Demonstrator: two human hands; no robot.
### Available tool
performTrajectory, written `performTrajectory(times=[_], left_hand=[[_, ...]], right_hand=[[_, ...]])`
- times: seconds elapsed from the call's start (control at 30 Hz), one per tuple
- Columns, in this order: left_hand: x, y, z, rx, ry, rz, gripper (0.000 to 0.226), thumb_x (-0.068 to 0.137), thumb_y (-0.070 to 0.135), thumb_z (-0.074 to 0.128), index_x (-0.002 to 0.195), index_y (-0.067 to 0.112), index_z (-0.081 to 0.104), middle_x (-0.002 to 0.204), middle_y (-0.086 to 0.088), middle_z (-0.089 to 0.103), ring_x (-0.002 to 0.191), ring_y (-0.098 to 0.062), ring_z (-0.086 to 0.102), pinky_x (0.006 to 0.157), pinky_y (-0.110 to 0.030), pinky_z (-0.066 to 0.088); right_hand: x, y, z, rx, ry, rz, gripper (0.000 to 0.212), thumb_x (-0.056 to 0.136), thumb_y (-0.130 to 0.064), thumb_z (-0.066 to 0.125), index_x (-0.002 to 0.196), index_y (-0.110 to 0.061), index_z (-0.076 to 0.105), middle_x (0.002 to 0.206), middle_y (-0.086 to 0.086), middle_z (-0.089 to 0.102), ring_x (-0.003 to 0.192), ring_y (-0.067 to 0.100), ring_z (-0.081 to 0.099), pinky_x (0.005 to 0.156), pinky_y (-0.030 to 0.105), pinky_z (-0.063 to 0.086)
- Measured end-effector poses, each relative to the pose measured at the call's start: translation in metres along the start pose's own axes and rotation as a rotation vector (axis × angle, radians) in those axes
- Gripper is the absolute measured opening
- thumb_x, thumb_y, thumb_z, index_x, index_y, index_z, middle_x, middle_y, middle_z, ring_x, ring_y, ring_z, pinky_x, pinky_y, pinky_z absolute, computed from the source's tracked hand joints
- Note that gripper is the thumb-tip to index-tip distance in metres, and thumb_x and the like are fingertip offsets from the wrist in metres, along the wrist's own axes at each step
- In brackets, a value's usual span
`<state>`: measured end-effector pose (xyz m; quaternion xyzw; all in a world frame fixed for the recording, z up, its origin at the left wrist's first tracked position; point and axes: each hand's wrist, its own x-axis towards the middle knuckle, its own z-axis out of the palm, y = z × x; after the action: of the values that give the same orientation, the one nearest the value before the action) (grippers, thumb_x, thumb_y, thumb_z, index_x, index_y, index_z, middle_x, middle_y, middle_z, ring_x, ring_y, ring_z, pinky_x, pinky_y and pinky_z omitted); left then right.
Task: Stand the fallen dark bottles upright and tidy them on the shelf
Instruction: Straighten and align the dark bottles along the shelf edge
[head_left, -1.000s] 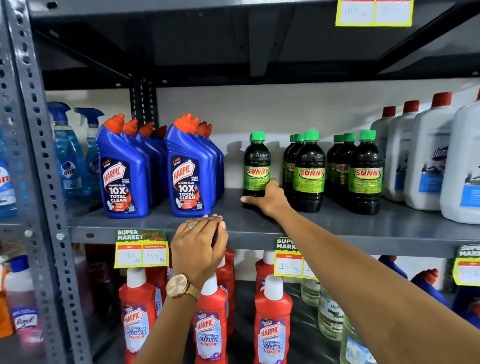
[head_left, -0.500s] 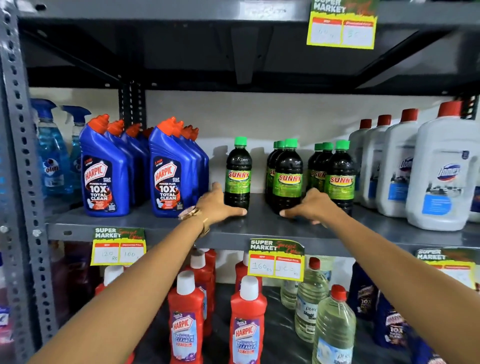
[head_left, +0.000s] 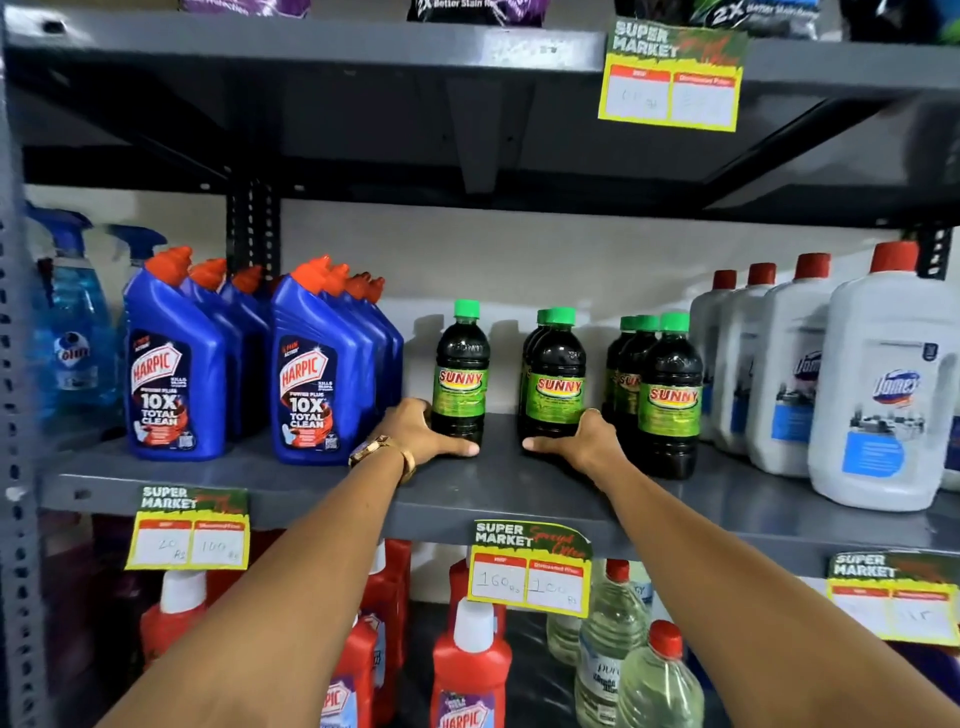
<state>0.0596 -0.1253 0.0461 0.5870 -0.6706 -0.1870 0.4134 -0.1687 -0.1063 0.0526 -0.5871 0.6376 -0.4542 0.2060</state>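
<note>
Your left hand (head_left: 423, 434) cupping the base of the lone dark bottle (head_left: 460, 375), your right hand (head_left: 582, 440) at the foot of the middle bottles (head_left: 555, 382), third cluster (head_left: 670, 397) at three o'clock, all upright on the grey shelf (head_left: 498, 488), blue bottles (head_left: 311, 374) at nine o'clock.

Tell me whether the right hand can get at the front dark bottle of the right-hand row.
Probably yes. The right hand rests at the middle row's base, right beside that front dark bottle, with bare shelf in front and nothing between them.
</note>
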Motion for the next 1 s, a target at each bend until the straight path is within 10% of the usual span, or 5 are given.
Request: performTrajectory(times=[0.37,1.0], left_hand=[[-0.002,0.004,0.006,0.263,-0.025,0.076,0.077,0.059,0.067,0.072,0.12,0.024,0.054,0.12,-0.006,0.064,0.103,-0.027,0.062,0.086,-0.036,0.05],[0.006,-0.005,0.003,0.105,-0.032,0.035,0.07,0.052,0.059,0.082,0.107,0.02,0.065,0.105,-0.007,0.07,0.092,-0.024,0.065,0.086,-0.04,0.054]], right_hand=[[0.001,0.005,0.004,-0.085,-0.01,-0.075,0.084,0.062,-0.028,0.09,0.127,-0.002,0.044,0.13,0.016,0.057,0.121,0.031,0.054,0.099,0.035,0.045],[0.009,0.014,0.003,-0.043,-0.029,-0.082,0.086,0.059,-0.028,0.091,0.129,-0.007,0.046,0.128,0.013,0.059,0.119,0.029,0.054,0.095,0.033,0.044]])
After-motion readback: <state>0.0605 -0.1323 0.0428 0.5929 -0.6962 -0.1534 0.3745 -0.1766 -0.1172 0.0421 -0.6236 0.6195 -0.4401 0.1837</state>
